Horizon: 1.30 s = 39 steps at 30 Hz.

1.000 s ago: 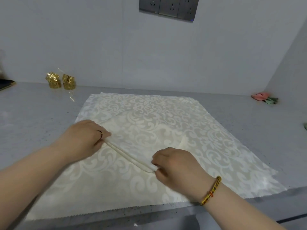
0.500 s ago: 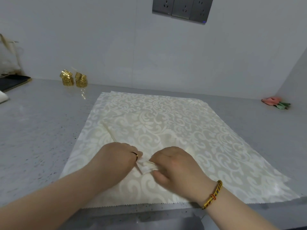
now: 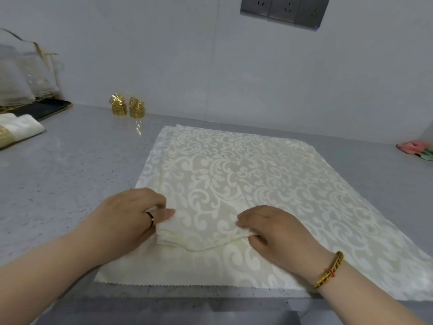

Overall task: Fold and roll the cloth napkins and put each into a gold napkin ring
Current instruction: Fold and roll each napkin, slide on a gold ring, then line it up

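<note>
Grey counter point(image 3: 70, 174) w/ cream napkin point(image 3: 234, 170) spread near front edge. Left hand point(image 3: 127, 221) & right hand point(image 3: 278, 233) each pinch an end of its rolled-up near part. Roll tight, w/ even tension both ends. Gold rings point(image 3: 127, 108) sit well apart, back-left.

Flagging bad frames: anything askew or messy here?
Only the napkin: its fold between the left hand and right hand is uneven, bunched thick at the left end and bulging toward the person in the middle. Nothing spilled or damaged.

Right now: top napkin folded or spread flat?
Partly folded: top napkin near edge layered, pinched by left hand and right hand; the rest lies flat.
</note>
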{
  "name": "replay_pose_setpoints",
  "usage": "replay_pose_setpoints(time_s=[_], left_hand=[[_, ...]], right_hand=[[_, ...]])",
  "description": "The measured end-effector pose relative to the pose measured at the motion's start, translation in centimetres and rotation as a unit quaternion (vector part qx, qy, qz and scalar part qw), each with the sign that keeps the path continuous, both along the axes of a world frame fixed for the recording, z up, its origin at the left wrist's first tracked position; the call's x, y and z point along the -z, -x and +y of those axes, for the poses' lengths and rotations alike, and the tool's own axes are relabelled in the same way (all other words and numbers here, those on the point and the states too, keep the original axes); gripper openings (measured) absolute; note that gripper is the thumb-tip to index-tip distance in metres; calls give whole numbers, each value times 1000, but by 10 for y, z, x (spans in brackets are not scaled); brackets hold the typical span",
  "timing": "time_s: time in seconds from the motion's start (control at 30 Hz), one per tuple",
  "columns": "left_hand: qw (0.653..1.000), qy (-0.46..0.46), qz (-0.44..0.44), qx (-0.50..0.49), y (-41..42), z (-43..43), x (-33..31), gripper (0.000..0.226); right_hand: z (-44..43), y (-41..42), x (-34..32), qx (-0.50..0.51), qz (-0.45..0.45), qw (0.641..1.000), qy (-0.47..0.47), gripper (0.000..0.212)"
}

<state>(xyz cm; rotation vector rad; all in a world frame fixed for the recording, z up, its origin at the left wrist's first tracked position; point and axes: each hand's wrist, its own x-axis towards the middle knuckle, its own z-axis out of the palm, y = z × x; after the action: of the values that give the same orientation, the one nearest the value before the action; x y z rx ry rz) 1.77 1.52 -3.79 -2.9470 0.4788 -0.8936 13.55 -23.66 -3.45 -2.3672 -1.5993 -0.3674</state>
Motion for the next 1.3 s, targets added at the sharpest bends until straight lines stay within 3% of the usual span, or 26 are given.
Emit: replay_pose_setpoints(time_s=[0.3,0.37,0.43,0.5,0.57,0.63,0.73,0.87,0.97,1.13,1.3], left_hand=[[1000,3,-14,-4,1,0,5,76],[1000,8,-14,-15,2,1,6,68],[998,36,31,-43,1,4,7,45],[992,67,81,-66,2,3,5,41],[977,154,100,-109,1,6,5,41],[934,313,130,-114,3,3,5,28],[900,414,104,-83,1,1,3,34],[887,435,101,-118,-5,3,6,43],[911,391,64,-118,-6,-3,4,61],[925,359,45,-116,-5,-5,5,42],[894,411,62,-167,-13,-3,6,35]], right_hand=[[-19,-18,-2,-8,42,999,-32,27],[-15,-20,-11,6,101,995,-24,24],[-7,-23,-25,50,203,978,3,10],[1,-31,-38,87,299,950,26,15],[11,-43,-48,119,377,918,44,23],[19,-50,-49,140,430,890,60,34],[28,-55,-38,159,462,872,25,44],[30,-54,-22,143,421,894,-51,26],[30,-53,-17,133,387,910,-68,21],[31,-53,-14,139,351,924,-60,18],[32,-50,-11,145,274,950,-48,26]])
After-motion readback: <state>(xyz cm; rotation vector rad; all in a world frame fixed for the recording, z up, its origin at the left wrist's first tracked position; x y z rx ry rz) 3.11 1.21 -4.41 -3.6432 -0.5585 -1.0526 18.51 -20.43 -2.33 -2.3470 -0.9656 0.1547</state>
